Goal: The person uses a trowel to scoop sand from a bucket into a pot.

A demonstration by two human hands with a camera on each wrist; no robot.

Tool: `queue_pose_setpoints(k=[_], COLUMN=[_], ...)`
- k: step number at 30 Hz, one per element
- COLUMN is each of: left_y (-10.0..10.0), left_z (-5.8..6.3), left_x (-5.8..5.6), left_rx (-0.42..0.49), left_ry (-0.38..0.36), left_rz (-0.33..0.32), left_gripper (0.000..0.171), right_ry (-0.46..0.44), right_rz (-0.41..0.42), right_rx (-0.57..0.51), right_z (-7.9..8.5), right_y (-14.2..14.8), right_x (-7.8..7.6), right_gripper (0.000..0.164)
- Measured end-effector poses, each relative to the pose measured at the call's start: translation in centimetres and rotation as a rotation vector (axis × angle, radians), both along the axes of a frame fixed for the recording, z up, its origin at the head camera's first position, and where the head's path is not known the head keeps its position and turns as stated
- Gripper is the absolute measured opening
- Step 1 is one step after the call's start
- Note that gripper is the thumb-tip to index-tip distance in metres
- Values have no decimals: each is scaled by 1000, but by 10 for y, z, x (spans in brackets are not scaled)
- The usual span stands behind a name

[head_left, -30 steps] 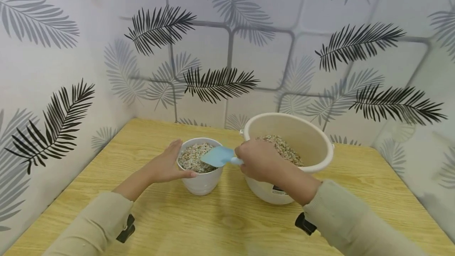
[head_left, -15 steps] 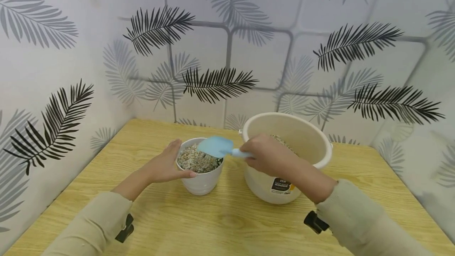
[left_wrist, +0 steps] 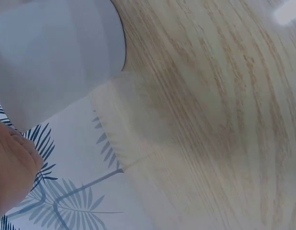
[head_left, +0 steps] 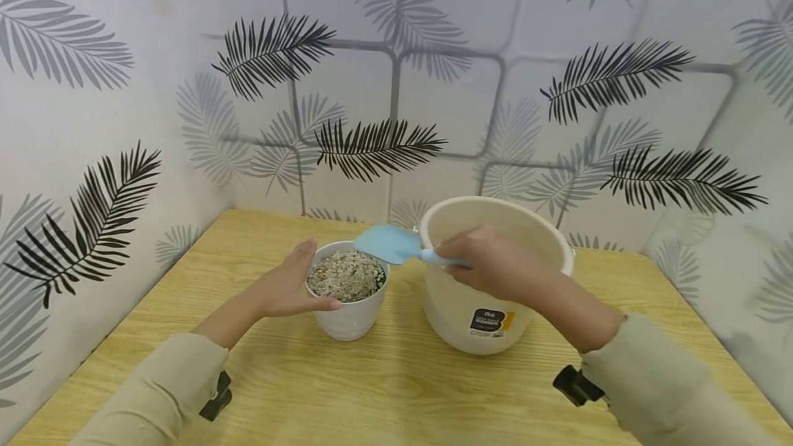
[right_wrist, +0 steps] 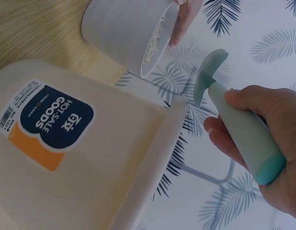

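Note:
My left hand (head_left: 291, 288) holds the white pot (head_left: 348, 322) on its left side, thumb along the front of the rim and fingers toward the back. Pale gravel-like grains (head_left: 343, 275) fill the pot almost to the rim, with darker bits at the right. My right hand (head_left: 495, 263) grips the handle of a light blue hand trowel (head_left: 387, 243). The trowel's blade overlaps the pot's back right rim in the head view. In the right wrist view the fingers wrap the pale handle (right_wrist: 246, 136), the blade raised above the pot's opening.
A larger cream bucket (head_left: 461, 322) with a black and orange label stands right of the pot, under my right forearm. Its contents are hidden by my hand. Both stand on a wood-grain table (head_left: 384, 398) against a leaf-patterned wall (head_left: 446, 109).
The trowel has tipped, risen and drawn back right from over the pot, along with my right hand. The heap of grains in the pot looks fuller. My left hand has stayed in place.

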State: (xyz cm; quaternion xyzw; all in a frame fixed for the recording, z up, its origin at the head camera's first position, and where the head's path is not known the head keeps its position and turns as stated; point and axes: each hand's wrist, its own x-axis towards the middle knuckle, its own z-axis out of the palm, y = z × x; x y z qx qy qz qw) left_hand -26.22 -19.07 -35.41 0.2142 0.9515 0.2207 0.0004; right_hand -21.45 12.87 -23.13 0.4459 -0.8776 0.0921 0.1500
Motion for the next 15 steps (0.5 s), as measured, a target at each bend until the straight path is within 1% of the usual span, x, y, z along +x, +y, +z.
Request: queue_pose_setpoints(k=[6, 9, 12, 15], left_y=[4, 8, 12, 17], left_z=[8, 14, 20, 25], left_x=[1, 1, 2, 2], left_rx=[-6, -4, -2, -11], left_ry=[7, 5, 20, 20], left_rz=[-5, -9, -25, -31], left_gripper=[119, 119, 119, 119], right_ry=[49, 90, 133, 146], right_rz=[7, 7, 2, -13], right_rx=[-30, -30, -29, -27], right_z=[0, 1, 1, 2], right_y=[12, 19, 27, 34], right_x=[2, 2, 2, 3], right_gripper=[24, 22, 22, 24])
